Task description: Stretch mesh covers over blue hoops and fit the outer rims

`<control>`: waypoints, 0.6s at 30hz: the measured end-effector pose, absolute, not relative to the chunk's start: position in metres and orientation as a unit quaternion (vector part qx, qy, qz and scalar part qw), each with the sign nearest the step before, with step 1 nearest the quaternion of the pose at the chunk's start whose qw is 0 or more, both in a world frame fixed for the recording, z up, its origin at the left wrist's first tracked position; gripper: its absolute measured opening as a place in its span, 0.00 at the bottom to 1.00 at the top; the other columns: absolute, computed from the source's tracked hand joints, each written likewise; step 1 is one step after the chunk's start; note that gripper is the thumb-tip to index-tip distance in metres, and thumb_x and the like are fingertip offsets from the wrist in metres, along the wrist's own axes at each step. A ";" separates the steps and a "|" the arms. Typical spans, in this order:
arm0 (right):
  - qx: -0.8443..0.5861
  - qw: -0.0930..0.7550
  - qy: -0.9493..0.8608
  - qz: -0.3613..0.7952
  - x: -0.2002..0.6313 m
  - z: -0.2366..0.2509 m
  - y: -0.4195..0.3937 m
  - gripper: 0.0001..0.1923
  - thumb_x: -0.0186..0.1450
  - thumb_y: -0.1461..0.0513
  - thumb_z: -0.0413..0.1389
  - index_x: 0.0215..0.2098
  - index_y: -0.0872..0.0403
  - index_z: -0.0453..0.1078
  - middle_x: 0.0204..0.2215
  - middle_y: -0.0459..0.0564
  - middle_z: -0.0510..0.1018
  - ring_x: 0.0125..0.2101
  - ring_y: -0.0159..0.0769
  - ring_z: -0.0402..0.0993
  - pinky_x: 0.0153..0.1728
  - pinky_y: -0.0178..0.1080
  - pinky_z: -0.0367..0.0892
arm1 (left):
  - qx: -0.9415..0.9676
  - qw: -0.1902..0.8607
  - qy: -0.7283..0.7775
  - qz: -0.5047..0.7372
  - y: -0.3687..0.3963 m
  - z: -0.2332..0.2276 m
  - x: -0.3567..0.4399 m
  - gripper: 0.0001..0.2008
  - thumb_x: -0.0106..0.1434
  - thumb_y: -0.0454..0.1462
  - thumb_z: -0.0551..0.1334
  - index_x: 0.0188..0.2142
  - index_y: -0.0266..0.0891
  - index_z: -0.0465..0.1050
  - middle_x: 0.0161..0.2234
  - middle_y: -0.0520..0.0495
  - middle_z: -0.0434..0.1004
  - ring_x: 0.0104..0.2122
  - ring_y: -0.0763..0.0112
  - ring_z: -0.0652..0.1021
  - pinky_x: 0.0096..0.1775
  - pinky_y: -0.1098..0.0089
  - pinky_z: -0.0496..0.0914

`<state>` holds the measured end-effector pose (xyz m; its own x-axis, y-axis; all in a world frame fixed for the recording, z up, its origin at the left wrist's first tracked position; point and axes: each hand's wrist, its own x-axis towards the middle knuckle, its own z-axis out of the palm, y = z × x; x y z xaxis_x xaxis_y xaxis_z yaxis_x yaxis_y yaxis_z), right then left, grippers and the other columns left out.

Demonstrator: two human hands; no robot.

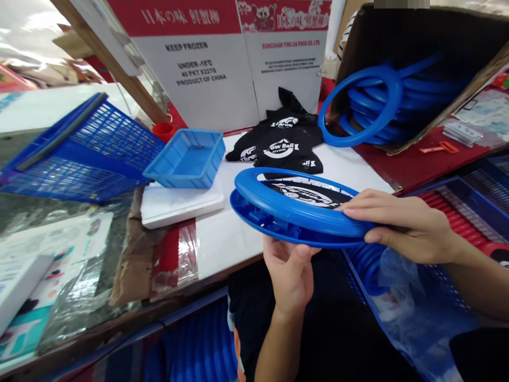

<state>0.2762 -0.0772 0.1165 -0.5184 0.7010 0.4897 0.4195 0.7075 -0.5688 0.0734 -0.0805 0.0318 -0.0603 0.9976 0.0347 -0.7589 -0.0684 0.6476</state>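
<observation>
- Close to our body, our left hand [289, 273] comes up from below and holds the near edge of the blue ring [296, 215]. Its fingers are curled shut on the rim, with the thumb on the underside.
- Our right hand [401, 225] comes in from the right side. Its fingers lie flat and long on top of the ring's right edge, and the thumb tucks under, so it pinches the rim too.
- We see two blue rings pressed one on top of the other, with a black cloth [308, 193] stretched in the middle. White print shows on the cloth.
- We hold the ring almost flat, just above the near edge of the white table [222, 239]. Its long way runs left to right. Both hands touch it, and the left side of the ring sticks out free.
- Down on the right sits a blue crate [457, 212] with a clear plastic bag [413, 307] in it.
- Farther on the table, we see a small blue tray [186, 159] and a bigger blue basket [79, 154] tipped on its side.
- Behind the ring lies a pile of black cloths [284, 143].
- Far back on the right, a cardboard box [417, 42] lies open with more blue rings [366, 103] inside.
</observation>
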 end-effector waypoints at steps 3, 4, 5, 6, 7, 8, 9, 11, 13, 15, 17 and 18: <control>-0.319 0.356 -0.857 0.193 0.275 0.117 -0.075 0.26 0.73 0.62 0.62 0.67 0.44 0.71 0.53 0.51 0.85 0.52 0.43 0.81 0.55 0.46 0.78 | 0.255 0.640 0.249 0.681 -0.082 0.030 0.073 0.27 0.55 0.48 0.80 0.52 0.46 0.80 0.42 0.46 0.85 0.40 0.63 0.85 0.37 0.70 0.82; -0.313 0.355 -0.860 0.192 0.274 0.117 -0.074 0.26 0.73 0.62 0.62 0.68 0.45 0.71 0.53 0.51 0.85 0.52 0.43 0.81 0.54 0.45 0.78 | 0.258 0.638 0.251 0.680 -0.082 0.029 0.072 0.28 0.55 0.48 0.80 0.53 0.46 0.79 0.42 0.46 0.85 0.40 0.62 0.85 0.38 0.69 0.82; -0.306 0.354 -0.863 0.191 0.274 0.117 -0.073 0.26 0.73 0.62 0.62 0.68 0.46 0.70 0.53 0.52 0.85 0.53 0.43 0.81 0.54 0.45 0.78 | 0.262 0.636 0.253 0.680 -0.082 0.029 0.072 0.28 0.55 0.49 0.80 0.53 0.46 0.79 0.42 0.46 0.85 0.40 0.62 0.85 0.38 0.69 0.82; -0.300 0.354 -0.866 0.189 0.274 0.116 -0.073 0.26 0.73 0.62 0.62 0.69 0.47 0.70 0.53 0.53 0.84 0.53 0.43 0.80 0.54 0.45 0.78 | 0.266 0.634 0.253 0.680 -0.082 0.028 0.071 0.28 0.56 0.49 0.79 0.54 0.46 0.79 0.42 0.46 0.86 0.40 0.62 0.85 0.38 0.69 0.82; -0.294 0.353 -0.868 0.188 0.273 0.116 -0.072 0.26 0.73 0.62 0.62 0.69 0.47 0.69 0.53 0.54 0.84 0.53 0.43 0.80 0.54 0.46 0.78 | 0.270 0.633 0.252 0.681 -0.082 0.028 0.071 0.28 0.56 0.49 0.79 0.54 0.46 0.79 0.41 0.46 0.86 0.40 0.62 0.85 0.38 0.69 0.82; -0.290 0.352 -0.870 0.186 0.273 0.116 -0.072 0.26 0.74 0.62 0.61 0.69 0.47 0.69 0.54 0.55 0.84 0.54 0.43 0.80 0.54 0.46 0.78 | 0.273 0.631 0.250 0.681 -0.082 0.028 0.070 0.28 0.57 0.49 0.79 0.54 0.46 0.79 0.41 0.46 0.86 0.40 0.63 0.86 0.38 0.70 0.82; -0.287 0.351 -0.872 0.185 0.273 0.116 -0.072 0.26 0.74 0.62 0.61 0.69 0.48 0.69 0.54 0.55 0.84 0.54 0.43 0.80 0.54 0.46 0.78 | 0.276 0.630 0.249 0.682 -0.082 0.027 0.070 0.27 0.57 0.49 0.79 0.54 0.47 0.79 0.41 0.46 0.86 0.39 0.63 0.86 0.37 0.70 0.82; -0.286 0.349 -0.873 0.184 0.273 0.117 -0.072 0.25 0.74 0.62 0.60 0.69 0.48 0.69 0.54 0.56 0.84 0.54 0.43 0.80 0.54 0.47 0.78 | 0.279 0.630 0.248 0.680 -0.081 0.027 0.070 0.28 0.58 0.48 0.78 0.55 0.47 0.78 0.43 0.46 0.86 0.40 0.63 0.86 0.37 0.70 0.82; -0.289 0.349 -0.872 0.186 0.273 0.117 -0.073 0.25 0.74 0.62 0.61 0.69 0.48 0.69 0.54 0.56 0.84 0.54 0.42 0.80 0.53 0.46 0.77 | 0.281 0.633 0.249 0.677 -0.082 0.027 0.071 0.29 0.57 0.49 0.79 0.56 0.47 0.78 0.44 0.46 0.86 0.40 0.62 0.86 0.37 0.70 0.82; -0.292 0.347 -0.871 0.190 0.274 0.118 -0.074 0.25 0.74 0.62 0.61 0.69 0.48 0.69 0.54 0.56 0.84 0.53 0.42 0.80 0.53 0.46 0.78 | 0.277 0.637 0.247 0.675 -0.082 0.027 0.071 0.32 0.57 0.49 0.79 0.58 0.48 0.76 0.45 0.45 0.86 0.41 0.62 0.86 0.40 0.68 0.83; -0.293 0.343 -0.871 0.194 0.275 0.118 -0.074 0.26 0.74 0.61 0.61 0.69 0.47 0.69 0.54 0.56 0.83 0.53 0.43 0.80 0.52 0.46 0.78 | 0.273 0.640 0.247 0.674 -0.082 0.027 0.071 0.34 0.56 0.49 0.79 0.59 0.48 0.75 0.45 0.45 0.86 0.41 0.63 0.86 0.42 0.67 0.83; -0.293 0.340 -0.872 0.197 0.275 0.119 -0.074 0.26 0.74 0.61 0.61 0.69 0.47 0.69 0.54 0.56 0.83 0.53 0.43 0.80 0.52 0.46 0.78 | 0.271 0.642 0.249 0.673 -0.083 0.028 0.071 0.34 0.56 0.49 0.79 0.60 0.48 0.75 0.45 0.45 0.86 0.41 0.63 0.86 0.41 0.67 0.83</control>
